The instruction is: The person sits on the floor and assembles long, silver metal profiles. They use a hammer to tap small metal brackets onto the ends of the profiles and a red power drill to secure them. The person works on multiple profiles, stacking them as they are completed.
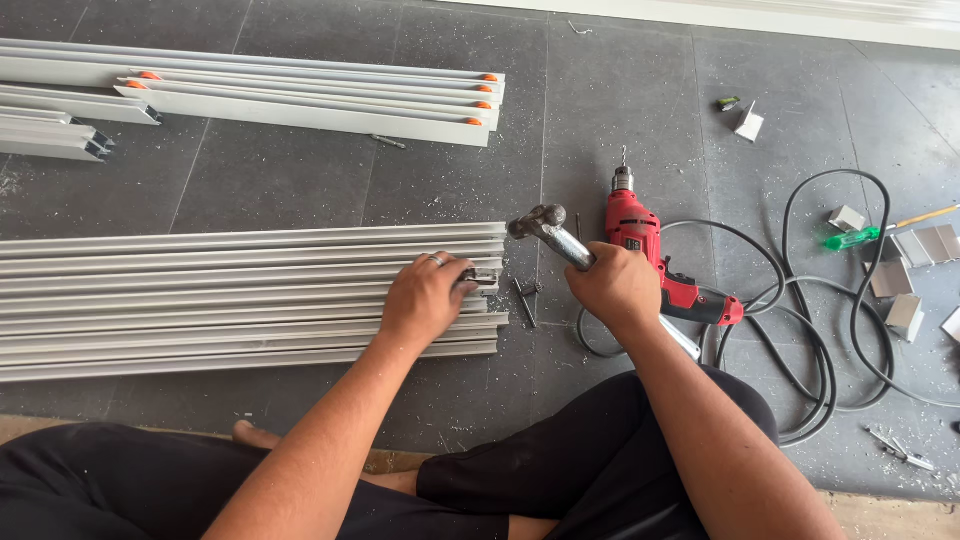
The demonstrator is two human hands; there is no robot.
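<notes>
My left hand presses a small metal fitting into the end of the stacked aluminium profiles on the floor — fingers curled over it. My right hand grips a hammer, raised just beside it. A red drill lies behind. The next blow, I judge, needs careful aim clear of my fingers.
</notes>
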